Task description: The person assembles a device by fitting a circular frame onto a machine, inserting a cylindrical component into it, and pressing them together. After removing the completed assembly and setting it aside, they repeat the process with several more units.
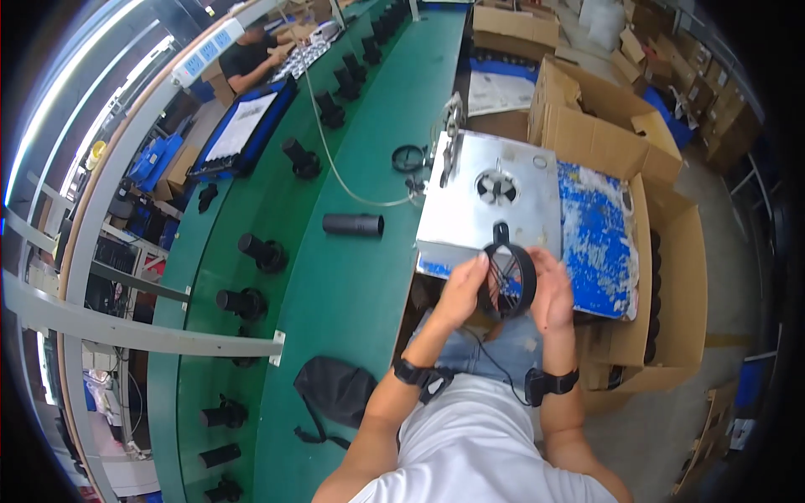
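Observation:
A black ring-shaped plastic part (532,283) with thin spokes across it and a short tab is held up in front of my body. My left hand (461,291) pinches its left rim between thumb and fingers. On the opposite side my right hand (554,295) is slightly blurred, its fingers curled against the right rim. Just beyond the part stands a silver metal box (461,201), with a round spoked fixture (497,188) set in its top. A metal clamp mechanism (450,142) rises at the box's left edge, beside another black ring (408,158).
On the green bench (323,289) lie a black tube (353,225) and a black bag (335,390). Several black parts line the green conveyor strip (281,201). Open cardboard boxes (679,277) stand at the right. Across the bench a co-worker (250,59) handles parts.

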Available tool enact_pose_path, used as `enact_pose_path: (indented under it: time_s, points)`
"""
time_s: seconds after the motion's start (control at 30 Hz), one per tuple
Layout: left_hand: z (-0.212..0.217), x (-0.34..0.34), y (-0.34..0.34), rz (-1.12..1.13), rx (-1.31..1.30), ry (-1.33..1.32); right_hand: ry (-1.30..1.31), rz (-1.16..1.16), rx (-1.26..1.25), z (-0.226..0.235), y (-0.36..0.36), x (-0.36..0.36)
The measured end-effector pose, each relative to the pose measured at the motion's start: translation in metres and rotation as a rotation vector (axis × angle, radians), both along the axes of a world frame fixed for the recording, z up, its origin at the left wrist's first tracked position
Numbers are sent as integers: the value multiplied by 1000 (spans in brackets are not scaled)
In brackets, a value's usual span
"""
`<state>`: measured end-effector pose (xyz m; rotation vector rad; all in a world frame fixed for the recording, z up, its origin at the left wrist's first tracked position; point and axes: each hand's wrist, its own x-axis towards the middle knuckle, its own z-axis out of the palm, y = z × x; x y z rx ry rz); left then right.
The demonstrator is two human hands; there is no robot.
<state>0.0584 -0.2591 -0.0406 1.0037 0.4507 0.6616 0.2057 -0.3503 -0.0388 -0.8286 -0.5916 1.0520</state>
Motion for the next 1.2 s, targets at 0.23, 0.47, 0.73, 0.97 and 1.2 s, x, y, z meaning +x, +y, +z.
enact_pose_path:
  time_s: [0.23,0.47,0.73,0.97,1.2]
  points:
    - [-58,14,-32,103,616,108,-148,58,-96,-6,2,-14]
    - [-33,-16,-1,56,204,176,-417,47,-371,11,6,-6]
    - [-37,-6,-17,320,312,287,-346,130,-298,-2,2,-21]
    - [-33,9,-8,245,139,129,-461,88,-219,-4,7,-6]
    - [-6,18,6,203,209,131,-288,70,-205,5,27,5]
